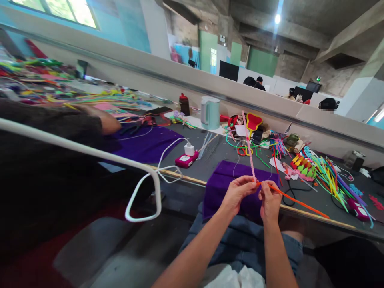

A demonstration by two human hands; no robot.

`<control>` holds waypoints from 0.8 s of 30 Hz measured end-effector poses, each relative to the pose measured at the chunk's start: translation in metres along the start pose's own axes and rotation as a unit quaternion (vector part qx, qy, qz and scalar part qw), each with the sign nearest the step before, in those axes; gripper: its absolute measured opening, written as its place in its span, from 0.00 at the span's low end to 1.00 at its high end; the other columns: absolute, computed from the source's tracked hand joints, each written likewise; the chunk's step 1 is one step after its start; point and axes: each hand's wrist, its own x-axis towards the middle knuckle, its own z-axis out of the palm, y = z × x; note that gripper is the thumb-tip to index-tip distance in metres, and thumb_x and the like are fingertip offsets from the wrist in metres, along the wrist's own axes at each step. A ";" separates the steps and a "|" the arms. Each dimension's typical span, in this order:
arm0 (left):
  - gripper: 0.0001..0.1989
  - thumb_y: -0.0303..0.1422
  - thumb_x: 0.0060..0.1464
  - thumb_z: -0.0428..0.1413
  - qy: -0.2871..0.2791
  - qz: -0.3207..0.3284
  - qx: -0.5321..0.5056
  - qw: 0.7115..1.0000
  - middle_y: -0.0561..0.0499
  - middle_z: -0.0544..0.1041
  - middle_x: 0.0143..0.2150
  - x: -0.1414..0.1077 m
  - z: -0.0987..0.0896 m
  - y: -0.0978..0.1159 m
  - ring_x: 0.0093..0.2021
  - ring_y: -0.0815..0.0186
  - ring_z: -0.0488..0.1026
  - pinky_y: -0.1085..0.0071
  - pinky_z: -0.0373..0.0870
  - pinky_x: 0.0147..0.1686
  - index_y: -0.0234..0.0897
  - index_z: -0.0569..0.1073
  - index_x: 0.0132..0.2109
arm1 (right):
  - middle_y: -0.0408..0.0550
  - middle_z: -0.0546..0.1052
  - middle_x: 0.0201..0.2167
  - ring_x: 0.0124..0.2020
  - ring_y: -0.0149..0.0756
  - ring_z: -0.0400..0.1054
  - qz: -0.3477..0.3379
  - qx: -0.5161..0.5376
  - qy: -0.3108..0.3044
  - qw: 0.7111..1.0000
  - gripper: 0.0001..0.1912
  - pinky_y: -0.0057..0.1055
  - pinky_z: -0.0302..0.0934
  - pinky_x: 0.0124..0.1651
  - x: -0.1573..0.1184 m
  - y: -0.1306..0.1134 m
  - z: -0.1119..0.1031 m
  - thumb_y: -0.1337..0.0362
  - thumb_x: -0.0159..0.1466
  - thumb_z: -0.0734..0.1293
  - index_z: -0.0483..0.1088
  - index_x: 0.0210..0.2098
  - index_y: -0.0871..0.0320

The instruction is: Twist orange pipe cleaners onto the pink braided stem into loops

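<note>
Over the purple cloth (220,182) at the table's front edge, my two hands nearly meet. My left hand (240,192) is closed in a pinch on the lower end of a pink twisted pipe cleaner (250,154), which stands up from the fingers. An orange pipe cleaner (303,205) is pinched in my right hand (269,199) and trails off to the right. Its near end meets the pink one between my fingertips; whether the two are joined there I cannot tell. Beyond the cloth lie scissors (249,151) with red and yellow handles.
Bundles of coloured pipe cleaners (330,182) lie on the right. A kettle (210,113) and a dark bottle (184,105) stand at the back. A white charger (189,149) sits on a magenta socket block (186,159). Another person's arm (103,120) rests on the left.
</note>
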 end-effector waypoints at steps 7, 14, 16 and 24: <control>0.15 0.30 0.31 0.70 0.034 0.018 0.020 0.999 0.48 0.81 0.28 0.000 0.003 -0.005 0.28 0.65 0.77 0.71 0.75 0.32 0.31 0.78 0.31 | 0.35 0.66 0.19 0.16 0.21 0.55 -0.032 -0.003 0.008 0.999 0.10 0.21 0.49 0.18 0.000 0.004 0.001 0.60 0.54 0.71 0.67 0.27 0.59; 0.14 0.27 0.33 0.69 0.023 -0.043 -0.001 0.999 0.47 0.81 0.26 0.001 -0.003 0.006 0.26 0.64 0.78 0.71 0.76 0.31 0.30 0.77 0.32 | 0.39 0.70 0.23 0.18 0.25 0.59 0.004 -0.028 -0.144 0.989 0.07 0.23 0.54 0.19 0.002 -0.006 -0.016 0.62 0.55 0.71 0.73 0.32 0.59; 0.14 0.26 0.33 0.68 0.018 -0.074 -0.008 0.997 0.47 0.81 0.26 0.000 -0.003 0.009 0.26 0.64 0.78 0.71 0.77 0.30 0.30 0.77 0.32 | 0.40 0.70 0.24 0.20 0.25 0.59 -0.008 -0.027 -0.174 0.984 0.05 0.24 0.55 0.21 0.003 -0.009 -0.022 0.64 0.55 0.71 0.74 0.31 0.58; 0.14 0.27 0.35 0.68 -0.040 -0.129 -0.006 0.991 0.45 0.81 0.26 -0.008 0.000 0.012 0.25 0.64 0.78 0.70 0.77 0.29 0.29 0.76 0.33 | 0.43 0.68 0.28 0.23 0.27 0.62 -0.014 0.055 -0.242 0.969 0.03 0.23 0.54 0.19 0.008 -0.005 -0.032 0.63 0.57 0.70 0.75 0.29 0.55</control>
